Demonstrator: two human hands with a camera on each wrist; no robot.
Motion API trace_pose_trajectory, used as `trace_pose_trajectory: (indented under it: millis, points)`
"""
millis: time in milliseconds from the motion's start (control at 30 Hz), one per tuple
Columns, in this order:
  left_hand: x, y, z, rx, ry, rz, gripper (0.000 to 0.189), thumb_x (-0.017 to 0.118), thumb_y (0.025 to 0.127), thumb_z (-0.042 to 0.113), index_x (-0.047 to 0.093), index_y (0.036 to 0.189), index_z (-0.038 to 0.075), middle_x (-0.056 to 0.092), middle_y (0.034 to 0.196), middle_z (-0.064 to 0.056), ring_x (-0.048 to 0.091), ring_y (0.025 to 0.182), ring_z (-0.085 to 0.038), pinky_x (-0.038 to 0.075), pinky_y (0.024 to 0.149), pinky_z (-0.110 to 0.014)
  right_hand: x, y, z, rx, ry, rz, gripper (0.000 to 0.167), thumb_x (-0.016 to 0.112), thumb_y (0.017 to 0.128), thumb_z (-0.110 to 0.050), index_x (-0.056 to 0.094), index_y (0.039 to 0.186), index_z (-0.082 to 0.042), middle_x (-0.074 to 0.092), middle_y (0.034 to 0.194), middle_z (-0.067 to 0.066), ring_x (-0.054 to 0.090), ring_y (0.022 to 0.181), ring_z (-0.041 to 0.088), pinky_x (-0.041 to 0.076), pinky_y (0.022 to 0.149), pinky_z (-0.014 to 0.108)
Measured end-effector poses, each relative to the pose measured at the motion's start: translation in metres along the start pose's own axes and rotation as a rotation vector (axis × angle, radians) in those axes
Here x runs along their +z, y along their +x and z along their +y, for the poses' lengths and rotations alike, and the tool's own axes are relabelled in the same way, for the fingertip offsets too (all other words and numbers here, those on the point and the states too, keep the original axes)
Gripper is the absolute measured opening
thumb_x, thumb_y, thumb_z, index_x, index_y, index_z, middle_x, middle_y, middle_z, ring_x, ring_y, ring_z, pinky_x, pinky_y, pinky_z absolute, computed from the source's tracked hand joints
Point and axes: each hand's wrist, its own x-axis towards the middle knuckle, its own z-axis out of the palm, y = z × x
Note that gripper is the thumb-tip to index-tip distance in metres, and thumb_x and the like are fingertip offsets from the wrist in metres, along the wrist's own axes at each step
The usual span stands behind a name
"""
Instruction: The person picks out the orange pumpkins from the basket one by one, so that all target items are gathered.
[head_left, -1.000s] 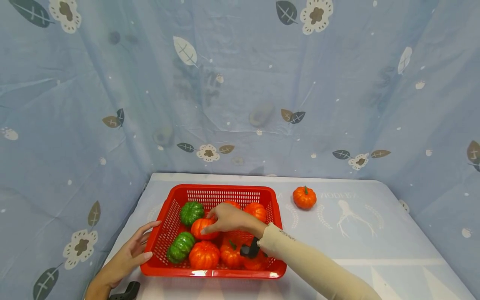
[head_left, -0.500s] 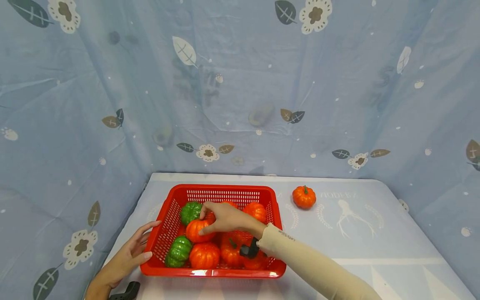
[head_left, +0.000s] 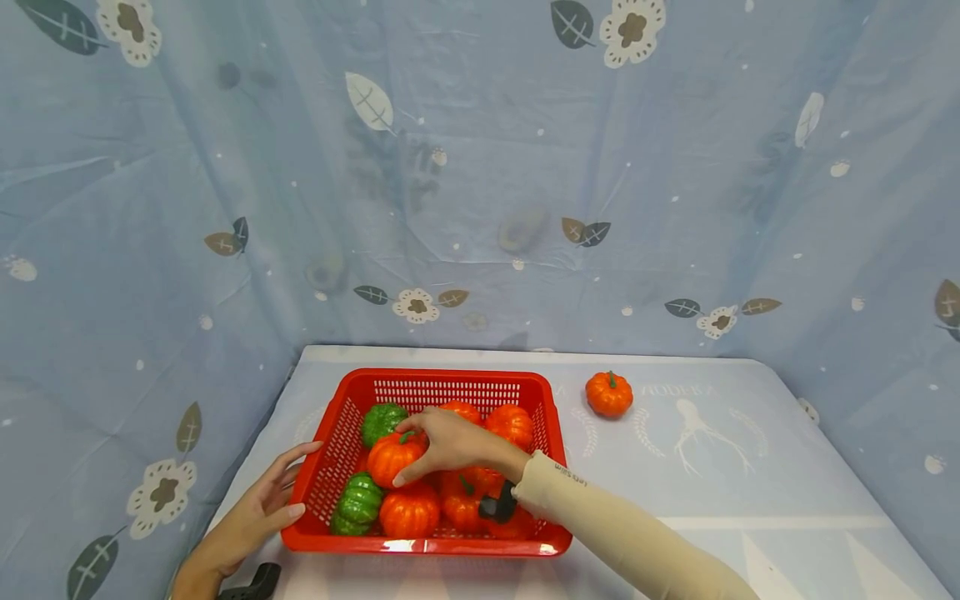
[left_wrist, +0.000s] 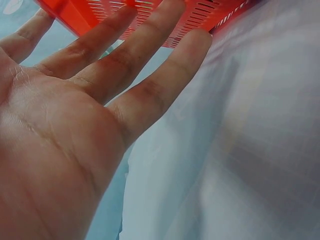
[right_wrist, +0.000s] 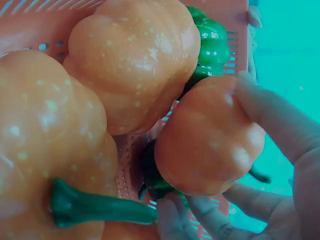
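Observation:
A red plastic basket [head_left: 420, 547] holds several orange pumpkins and two green pumpkins. Inside it, my right hand [head_left: 452, 440] grips a small orange pumpkin [head_left: 391, 461] between thumb and fingers, its green stem tilted up. In the right wrist view that pumpkin [right_wrist: 207, 140] sits above a dark green one, fingers curled under it. One green pumpkin [head_left: 382, 422] lies behind the held pumpkin, another green pumpkin [head_left: 358, 502] in front at the left. My left hand [head_left: 255, 507] rests at the basket's left rim, its fingers [left_wrist: 165, 82] spread and straight against the wall.
On the table [head_left: 720, 467], right of the basket, a lone orange pumpkin [head_left: 609, 394] stands upright. More orange pumpkins, such as the front orange pumpkin [head_left: 409, 512], fill the basket's front and right. A patterned blue curtain [head_left: 480, 183] closes off the back and sides.
The right hand has shifted a little left with the orange pumpkin and turned it so its stem shows. The front green pumpkin has moved slightly. The left hand stays put.

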Motion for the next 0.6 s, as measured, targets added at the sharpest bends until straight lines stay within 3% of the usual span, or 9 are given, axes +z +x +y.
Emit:
trace_pose_trajectory:
  millis: [67, 167, 333, 600]
  points:
    - [-0.001, 0.0, 0.0, 0.01, -0.007, -0.008, 0.07, 0.054, 0.1, -0.003, 0.024, 0.161, 0.013, 0.047, 0.147, -0.012, 0.058, 0.126, -0.014, 0.056, 0.093, -0.035, 0.0, 0.0, 0.0, 0.009, 0.029, 0.004, 0.075, 0.089, 0.077, -0.048, 0.065, 0.137, -0.01, 0.056, 0.086, -0.011, 0.051, 0.083, 0.007, 0.047, 0.075, 0.022]
    - [0.0, 0.0, 0.0, 0.007, -0.011, -0.01, 0.071, 0.054, 0.1, -0.002, 0.024, 0.161, 0.013, 0.046, 0.147, -0.016, 0.059, 0.125, -0.016, 0.056, 0.093, -0.036, 0.001, -0.001, 0.0, 0.041, 0.061, 0.003, 0.074, 0.088, 0.077, -0.05, 0.065, 0.136, -0.011, 0.065, 0.094, -0.01, 0.058, 0.092, 0.005, 0.049, 0.081, 0.022]
    - [0.002, 0.001, 0.001, -0.03, 0.004, 0.018, 0.071, 0.057, 0.099, 0.002, 0.025, 0.161, 0.015, 0.045, 0.148, -0.021, 0.06, 0.123, -0.015, 0.056, 0.091, -0.036, 0.0, -0.004, -0.001, 0.075, 0.107, 0.013, 0.07, 0.086, 0.078, -0.053, 0.064, 0.135, -0.019, 0.066, 0.131, -0.005, 0.06, 0.119, 0.008, 0.05, 0.097, 0.027]
    - [0.002, 0.0, 0.001, -0.025, 0.002, 0.02, 0.07, 0.056, 0.099, 0.003, 0.025, 0.161, 0.015, 0.04, 0.15, -0.03, 0.061, 0.122, -0.015, 0.057, 0.09, -0.037, -0.01, -0.011, 0.0, 0.024, 0.157, 0.087, 0.061, 0.083, 0.079, -0.057, 0.063, 0.13, -0.031, 0.063, 0.124, -0.015, 0.058, 0.112, 0.004, 0.05, 0.096, 0.027]
